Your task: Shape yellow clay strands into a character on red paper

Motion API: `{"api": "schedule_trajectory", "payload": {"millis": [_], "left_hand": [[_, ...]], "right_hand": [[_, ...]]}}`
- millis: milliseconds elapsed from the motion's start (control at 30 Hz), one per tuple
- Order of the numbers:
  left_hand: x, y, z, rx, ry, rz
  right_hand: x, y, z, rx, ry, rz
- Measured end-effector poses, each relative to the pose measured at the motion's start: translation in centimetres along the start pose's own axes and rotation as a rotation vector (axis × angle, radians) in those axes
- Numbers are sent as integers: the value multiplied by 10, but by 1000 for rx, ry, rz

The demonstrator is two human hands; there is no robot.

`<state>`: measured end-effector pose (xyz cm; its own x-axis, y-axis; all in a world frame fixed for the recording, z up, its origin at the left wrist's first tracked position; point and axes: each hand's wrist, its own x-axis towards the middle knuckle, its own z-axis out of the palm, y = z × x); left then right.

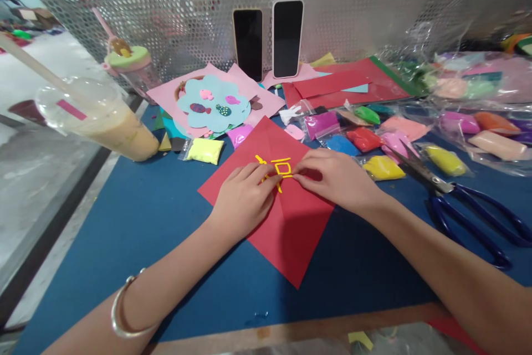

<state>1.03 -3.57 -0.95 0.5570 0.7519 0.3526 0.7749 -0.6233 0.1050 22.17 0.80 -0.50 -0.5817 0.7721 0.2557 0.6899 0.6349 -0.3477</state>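
A red square of paper (286,227) lies cornerwise on the blue mat (137,216). Thin yellow clay strips (277,166) form a shape on its upper half. My left hand (245,197) rests on the paper with its fingers curled, fingertips pressing a yellow strip. My right hand (336,178) comes in from the right, fingers pinched together on the end of a strip. A silver bangle (122,308) sits on my left wrist.
Blue-handled scissors (469,205) lie right of my right hand. Several bags of coloured clay (382,139) spread behind and to the right. A lidded drink cup (103,122) stands at left. Two phones (270,39) lean against the mesh wall, with a pink and blue paper craft (214,103) in front.
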Motion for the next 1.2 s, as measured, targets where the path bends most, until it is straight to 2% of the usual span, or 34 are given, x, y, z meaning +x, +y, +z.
{"api": "schedule_trajectory", "payload": {"millis": [133, 600, 933, 1200], "left_hand": [[0, 0, 0, -3, 15, 7], [5, 5, 2, -8, -21, 35], [5, 5, 2, -23, -11, 39], [7, 6, 4, -11, -62, 46]], "right_hand": [[-3, 2, -4, 32, 16, -2], [-4, -1, -5, 10, -93, -31], [-6, 1, -6, 21, -58, -22], [-8, 2, -7, 6, -89, -27]]}}
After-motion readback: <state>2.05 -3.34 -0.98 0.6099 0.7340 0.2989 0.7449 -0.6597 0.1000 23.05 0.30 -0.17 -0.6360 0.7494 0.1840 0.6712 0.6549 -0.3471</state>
